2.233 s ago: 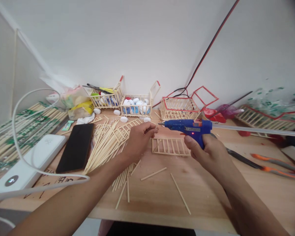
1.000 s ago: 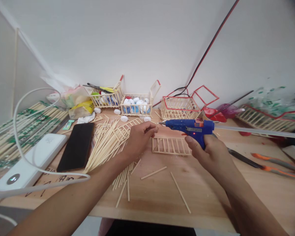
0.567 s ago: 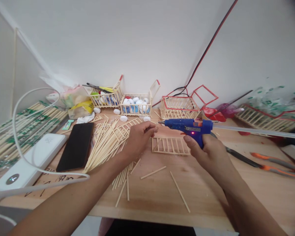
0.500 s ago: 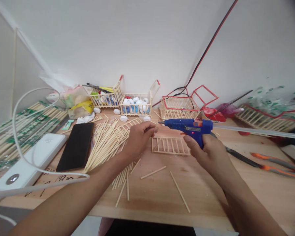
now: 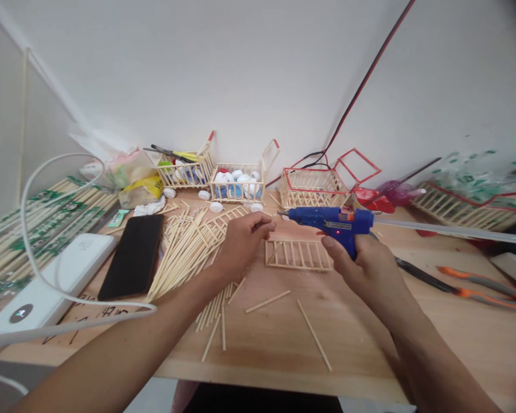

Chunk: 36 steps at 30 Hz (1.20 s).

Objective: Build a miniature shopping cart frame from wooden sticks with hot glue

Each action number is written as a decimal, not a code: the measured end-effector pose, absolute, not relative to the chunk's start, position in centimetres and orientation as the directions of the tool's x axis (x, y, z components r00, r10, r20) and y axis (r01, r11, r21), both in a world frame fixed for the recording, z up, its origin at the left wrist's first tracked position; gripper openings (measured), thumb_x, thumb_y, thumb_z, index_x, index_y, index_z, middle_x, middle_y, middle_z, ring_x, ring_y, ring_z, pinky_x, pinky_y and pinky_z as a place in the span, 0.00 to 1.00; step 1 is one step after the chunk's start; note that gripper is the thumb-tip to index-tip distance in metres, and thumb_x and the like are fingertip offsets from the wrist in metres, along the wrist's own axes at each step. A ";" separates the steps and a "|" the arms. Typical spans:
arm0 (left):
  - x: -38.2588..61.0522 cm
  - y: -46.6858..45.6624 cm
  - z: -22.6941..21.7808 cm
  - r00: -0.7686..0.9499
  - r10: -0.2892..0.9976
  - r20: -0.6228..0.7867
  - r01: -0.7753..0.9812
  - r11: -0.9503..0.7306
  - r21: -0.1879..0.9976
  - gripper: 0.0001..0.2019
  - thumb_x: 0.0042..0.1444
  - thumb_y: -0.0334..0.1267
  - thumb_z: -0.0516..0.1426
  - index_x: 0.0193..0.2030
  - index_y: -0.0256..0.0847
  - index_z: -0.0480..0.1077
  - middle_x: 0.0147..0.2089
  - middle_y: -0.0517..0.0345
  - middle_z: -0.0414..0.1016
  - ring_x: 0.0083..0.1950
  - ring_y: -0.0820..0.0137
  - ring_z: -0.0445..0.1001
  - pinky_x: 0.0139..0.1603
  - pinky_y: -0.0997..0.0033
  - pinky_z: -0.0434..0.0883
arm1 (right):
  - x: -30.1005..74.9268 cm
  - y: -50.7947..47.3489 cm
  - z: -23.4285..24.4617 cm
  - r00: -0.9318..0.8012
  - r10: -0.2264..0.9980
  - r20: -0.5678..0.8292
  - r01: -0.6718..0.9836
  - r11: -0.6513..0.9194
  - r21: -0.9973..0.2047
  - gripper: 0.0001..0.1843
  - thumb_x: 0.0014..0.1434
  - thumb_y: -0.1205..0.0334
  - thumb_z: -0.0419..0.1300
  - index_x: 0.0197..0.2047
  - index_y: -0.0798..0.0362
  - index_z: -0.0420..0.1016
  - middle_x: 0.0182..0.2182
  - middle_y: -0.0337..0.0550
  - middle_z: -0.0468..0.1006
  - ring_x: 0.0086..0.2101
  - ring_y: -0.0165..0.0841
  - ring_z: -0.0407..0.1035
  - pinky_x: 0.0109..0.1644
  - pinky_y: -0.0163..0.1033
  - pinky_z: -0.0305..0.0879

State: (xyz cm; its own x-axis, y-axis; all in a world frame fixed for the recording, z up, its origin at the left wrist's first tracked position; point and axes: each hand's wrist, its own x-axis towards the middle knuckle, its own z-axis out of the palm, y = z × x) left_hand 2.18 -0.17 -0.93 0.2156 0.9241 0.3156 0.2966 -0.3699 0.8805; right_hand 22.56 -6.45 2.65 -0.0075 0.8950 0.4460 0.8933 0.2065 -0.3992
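Observation:
My right hand (image 5: pixel 370 269) grips a blue hot glue gun (image 5: pixel 327 221) with a lit red light; its nozzle points left and a long clear glue stick (image 5: pixel 451 229) extends from its back. In front of the nozzle, my left hand (image 5: pixel 249 235) is closed in a pinch, and what its fingertips hold, if anything, is too small to make out. Below the gun a ladder-like frame of wooden sticks (image 5: pixel 298 255) lies flat on the table, partly behind my right hand. A pile of thin wooden sticks (image 5: pixel 184 252) lies left of and under my left forearm.
Stick-built carts stand along the wall, one holding bottle caps (image 5: pixel 238 184), another with red trim (image 5: pixel 313 189). A black phone (image 5: pixel 131 258) and white power bank (image 5: pixel 51 284) with a looping cable lie left. Orange-handled pliers (image 5: pixel 481 289) lie right. Loose sticks (image 5: pixel 313 335) are scattered in front.
Almost nothing differs. The glue gun and my right hand have shifted very slightly; my left hand keeps its place near the nozzle.

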 end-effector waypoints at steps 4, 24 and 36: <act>2.2 -0.1 -1.0 0.214 0.923 0.319 0.304 -0.373 0.877 0.07 0.57 0.35 0.56 0.28 0.39 0.71 0.26 0.63 0.72 0.31 0.73 0.70 0.37 0.72 0.63 | 22.6 -6.5 2.6 -0.005 0.890 0.457 0.901 0.202 -0.384 0.30 0.60 0.33 0.45 0.21 0.49 0.60 0.17 0.42 0.67 0.20 0.34 0.63 0.24 0.38 0.54; 2.2 -0.1 -1.0 0.210 0.928 0.307 0.312 -0.361 0.879 0.07 0.57 0.36 0.56 0.30 0.40 0.73 0.27 0.62 0.73 0.33 0.71 0.72 0.38 0.71 0.65 | 22.4 -6.7 2.7 -0.036 0.888 0.458 0.897 0.230 -0.377 0.30 0.60 0.34 0.45 0.18 0.48 0.56 0.13 0.40 0.62 0.18 0.34 0.62 0.23 0.37 0.54; 2.3 -0.2 -0.8 0.203 0.934 0.295 0.312 -0.348 0.884 0.07 0.56 0.35 0.56 0.29 0.40 0.73 0.26 0.63 0.73 0.31 0.72 0.70 0.36 0.72 0.63 | 22.5 -6.5 2.5 -0.001 0.882 0.471 0.911 0.195 -0.363 0.31 0.59 0.32 0.44 0.19 0.48 0.55 0.15 0.41 0.64 0.19 0.34 0.62 0.23 0.37 0.52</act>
